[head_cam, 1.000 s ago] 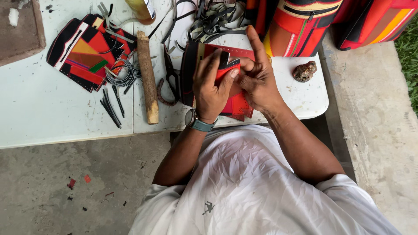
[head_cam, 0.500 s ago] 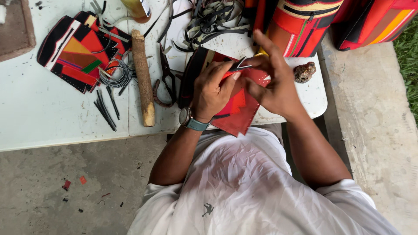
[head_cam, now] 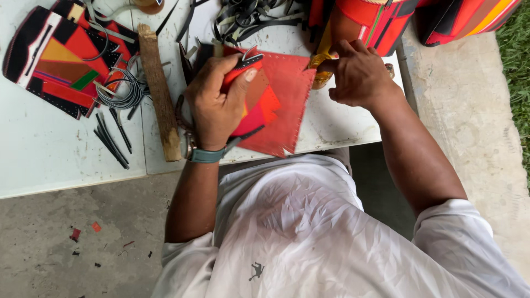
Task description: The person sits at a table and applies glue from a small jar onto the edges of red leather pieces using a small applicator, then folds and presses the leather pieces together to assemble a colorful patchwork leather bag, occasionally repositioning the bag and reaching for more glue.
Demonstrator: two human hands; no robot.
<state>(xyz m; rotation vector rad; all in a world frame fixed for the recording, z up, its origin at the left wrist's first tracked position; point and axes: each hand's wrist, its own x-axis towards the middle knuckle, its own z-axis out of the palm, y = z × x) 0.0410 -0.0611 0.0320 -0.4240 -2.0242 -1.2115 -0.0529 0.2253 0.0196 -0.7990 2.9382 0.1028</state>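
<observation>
You sit outdoors at a white surface [head_cam: 66, 160] on a concrete floor [head_cam: 83, 243], grass at the far right edge. Your left hand [head_cam: 218, 102] holds a red leather panel [head_cam: 279, 105] tilted up off the surface near its front edge, the grip closed over a patch of orange and red pieces with a dark strip under the thumb. Along the panel's right and top edges runs a row of small punched holes; I can't tell whether any lacing is threaded through them, so judge the panel as cut, patched and punched, with the edge joining not visibly begun. Your right hand [head_cam: 359, 74] is off the panel, fingers curled onto a yellowish object [head_cam: 321, 69] just beside the panel's upper right corner; what it is I can't tell. No packages, labels or signs show. To the far left lies a finished-looking patchwork piece [head_cam: 52, 60] in black, red, orange and green, a coil of cord [head_cam: 124, 94] touching it, loose black strips [head_cam: 110, 138] below, and a wooden stick [head_cam: 160, 99] between those and your left hand. A tangle of dark strips [head_cam: 254, 16] lies at the top, striped red bags [head_cam: 375, 22] beyond.
</observation>
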